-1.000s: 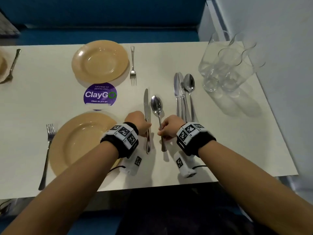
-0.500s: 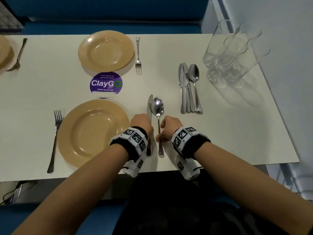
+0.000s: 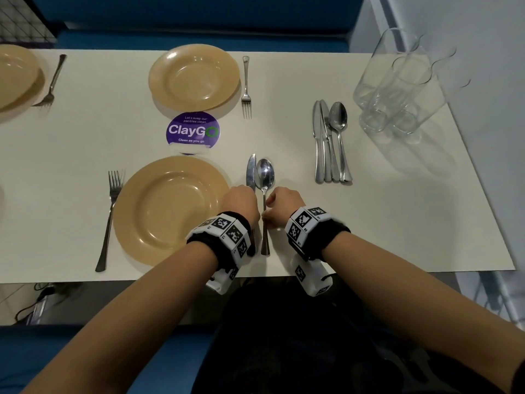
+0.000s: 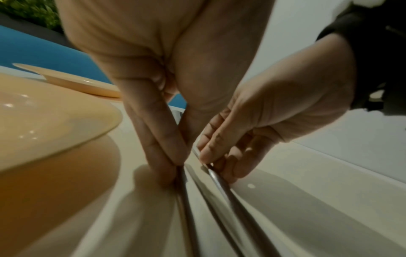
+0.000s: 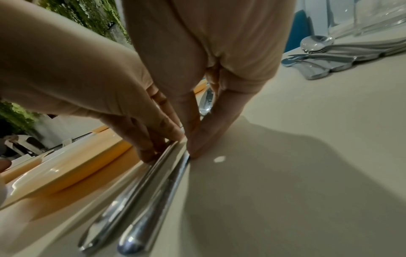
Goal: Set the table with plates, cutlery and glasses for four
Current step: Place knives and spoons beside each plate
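Note:
On the white table a tan plate has a fork to its left. Just right of it lie a knife and a spoon, side by side and nearly touching. My left hand pinches the knife's handle against the table. My right hand pinches the spoon's handle. A second plate with its fork lies across the table. A third plate and fork lie at the far left.
Spare knives and a spoon lie bunched to the right of my hands. Several clear glasses stand at the far right corner by the wall. A purple round sticker sits between the two plates. The table's near edge is just behind my wrists.
Both hands have slid the knife and spoon left, closer to the near plate and closer together. My head has tipped, so the whole table sits differently in the frame.

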